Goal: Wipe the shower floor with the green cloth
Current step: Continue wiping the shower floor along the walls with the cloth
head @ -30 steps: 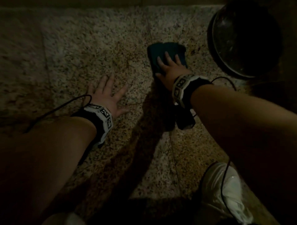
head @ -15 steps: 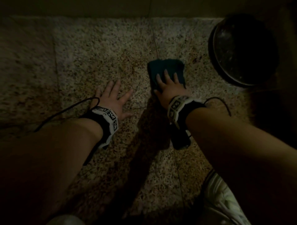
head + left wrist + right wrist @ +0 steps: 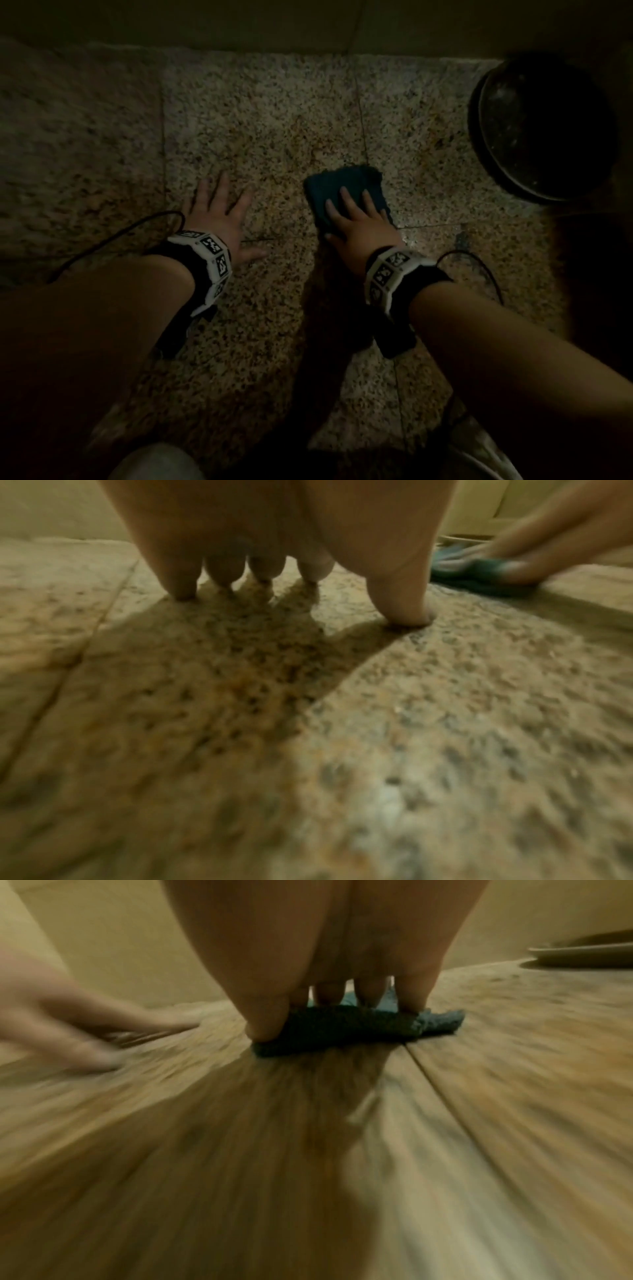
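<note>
Cloth location: the green cloth (image 3: 346, 192) lies folded flat on the shower floor (image 3: 260, 113), across a tile joint, near the back wall and well apart from the dark round basin (image 3: 544, 130).
Right grip: my right hand (image 3: 359, 222) presses the cloth with straight, spread fingers (image 3: 263, 1015); nothing is curled round it.
Left grip: my left hand (image 3: 219, 212) is spread flat on bare stone, fingers apart, holding nothing, beside the cloth but not touching it.
Handling: I judge the cloth soft, light and limp; it should bunch or unfold if pushed by one edge.
Hold point: I would keep the palm over the folded middle, fingertips near the leading edge.
Surface: speckled stone, apparently rough; I expect drag, not slip.
Visibility: dim head view, blurred wrist views; wetness cannot be told.
</note>
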Tool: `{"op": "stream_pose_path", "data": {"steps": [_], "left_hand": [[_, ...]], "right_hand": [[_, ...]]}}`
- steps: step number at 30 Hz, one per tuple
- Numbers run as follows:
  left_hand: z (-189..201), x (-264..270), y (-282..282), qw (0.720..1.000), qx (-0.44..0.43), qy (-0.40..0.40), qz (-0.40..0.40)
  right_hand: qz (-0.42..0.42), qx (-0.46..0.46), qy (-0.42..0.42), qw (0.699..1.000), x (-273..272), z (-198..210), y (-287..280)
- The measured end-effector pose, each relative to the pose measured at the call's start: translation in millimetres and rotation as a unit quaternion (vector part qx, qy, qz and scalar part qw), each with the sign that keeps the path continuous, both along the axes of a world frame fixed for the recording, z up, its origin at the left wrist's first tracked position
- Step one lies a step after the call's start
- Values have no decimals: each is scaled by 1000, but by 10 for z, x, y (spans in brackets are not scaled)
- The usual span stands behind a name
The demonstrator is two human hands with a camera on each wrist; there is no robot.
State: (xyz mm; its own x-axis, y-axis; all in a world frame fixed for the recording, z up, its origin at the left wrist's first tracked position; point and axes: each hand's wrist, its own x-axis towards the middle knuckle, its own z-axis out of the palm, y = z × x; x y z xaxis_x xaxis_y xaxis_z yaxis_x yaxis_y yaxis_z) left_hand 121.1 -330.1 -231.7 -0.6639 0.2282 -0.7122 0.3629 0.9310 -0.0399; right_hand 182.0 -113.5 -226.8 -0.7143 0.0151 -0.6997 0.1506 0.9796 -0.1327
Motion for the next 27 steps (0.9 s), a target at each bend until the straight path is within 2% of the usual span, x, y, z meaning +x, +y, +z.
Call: {"op": "stream_pose_path", "data": {"steps": [6,10,16,24,27], "left_hand": [[-41,-29,8,1000,-6,-13,0],[-58,-39,9,1000,-14,-18,1],[-29,-33,-1,1000,-8,-13,-2],[52,-37,-109,999,27,-6,-28],[33,-1,-269,999,-4,17,-29]], "right_hand": [[4,-6,14,1000,-679,22,3],[5,7,27,1000,-771,9,-32],[2,0,27,1000,-650,44,-74],[71,-34,-4,997,152,34,-417],[60,-40,-7,997,212,34,-500]]}}
